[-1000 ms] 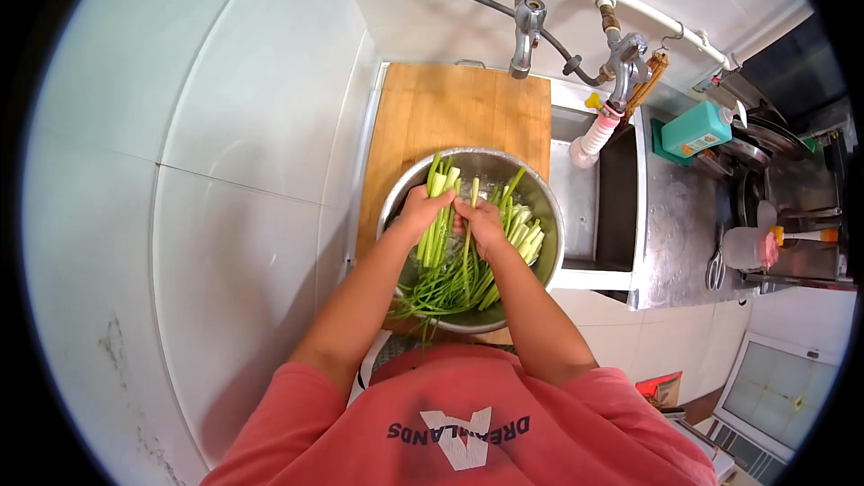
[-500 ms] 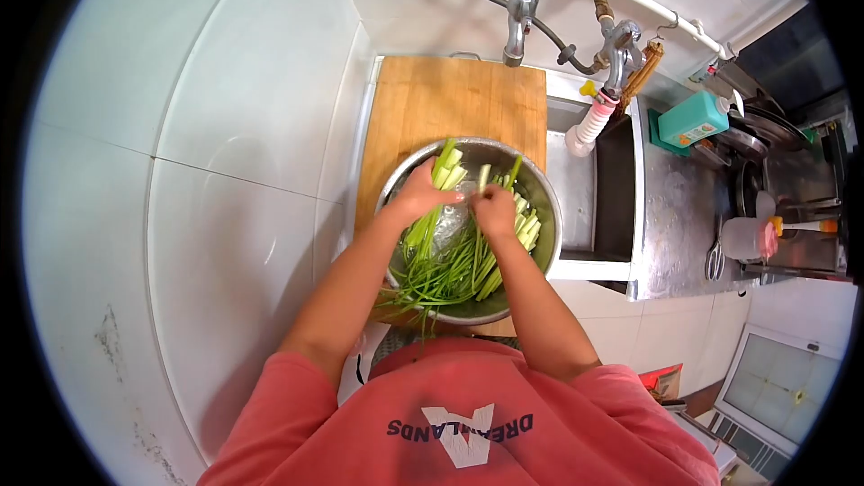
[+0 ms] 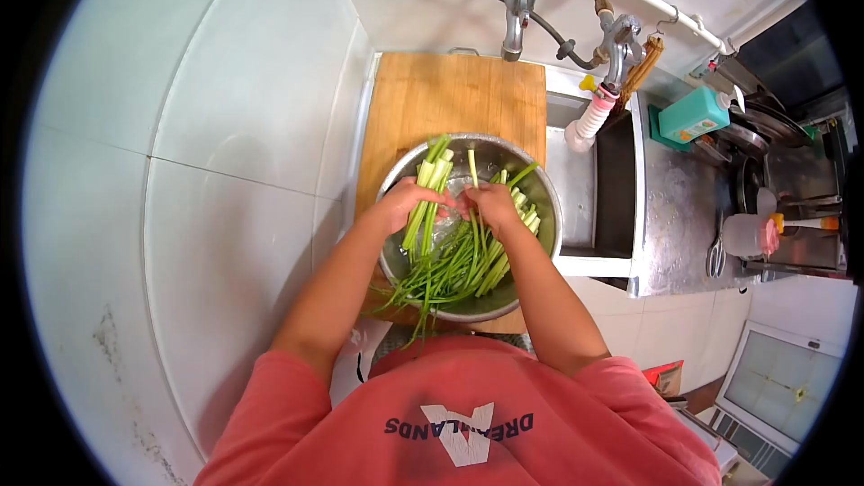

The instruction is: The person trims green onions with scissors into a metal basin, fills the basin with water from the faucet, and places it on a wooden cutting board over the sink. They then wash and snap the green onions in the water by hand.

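Note:
A round metal basin [image 3: 551,256] with water in its bottom holds long green stalks that look like celery, thick and pale at one end and thin at the other. My left hand [image 3: 405,202] is closed around a bunch of celery stalks [image 3: 432,173] at the basin's left side. Near the middle, my right hand [image 3: 493,205] pinches a thin celery stalk [image 3: 472,166], its pale end pointing up and away from me. More celery stalks [image 3: 450,265] lie in the water below and to the right. The fingertips of both hands nearly meet over the water.
The basin stands on a wooden board [image 3: 459,94]. To the right are a sink [image 3: 582,193], a tap with a pink-and-white hose [image 3: 591,121], and a metal counter with a teal pump bottle [image 3: 693,114] and scissors [image 3: 715,256]. A tiled wall [image 3: 243,207] rises close on the left.
My left hand has shifted slightly left and down with its bunch, which now stands more upright. My right hand has moved a little left, and its stalk has tilted left.

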